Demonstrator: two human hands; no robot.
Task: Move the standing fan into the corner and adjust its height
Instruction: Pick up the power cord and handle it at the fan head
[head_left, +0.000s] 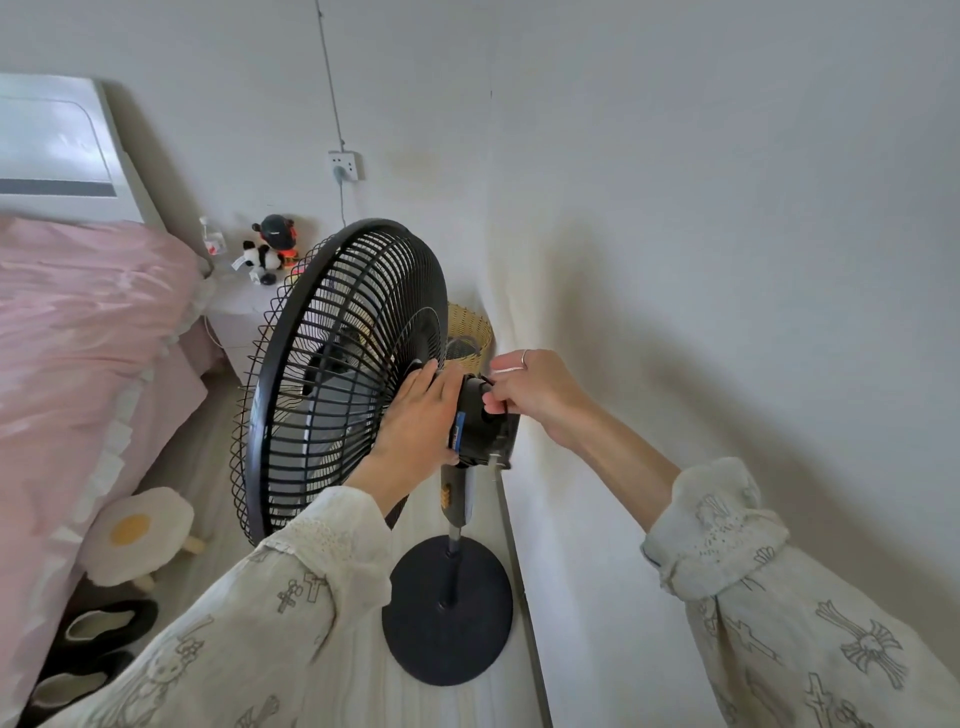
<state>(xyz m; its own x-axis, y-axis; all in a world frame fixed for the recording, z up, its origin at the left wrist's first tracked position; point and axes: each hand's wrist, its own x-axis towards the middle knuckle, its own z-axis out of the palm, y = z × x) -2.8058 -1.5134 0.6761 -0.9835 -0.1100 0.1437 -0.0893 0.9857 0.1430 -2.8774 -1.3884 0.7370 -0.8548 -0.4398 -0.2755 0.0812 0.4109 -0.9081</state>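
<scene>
A black standing fan (332, 374) stands close to the right wall, its round base (447, 629) on the pale floor and its cage facing left toward the bed. My left hand (415, 421) lies against the back of the cage, fingers wrapped round the front of the motor housing (478, 421). My right hand (535, 389) grips the rear of the housing from the wall side, thumb and fingers curled on it. The pole (454, 540) shows only a short length between the control neck and the base.
A pink-covered bed (78, 338) fills the left. A white nightstand (244, 312) with plush toys sits by the headboard. A woven basket (470, 330) stands in the corner behind the fan. An egg-shaped stool (137, 535) and slippers (93, 639) lie at lower left. A wall socket (344, 166) has a cord.
</scene>
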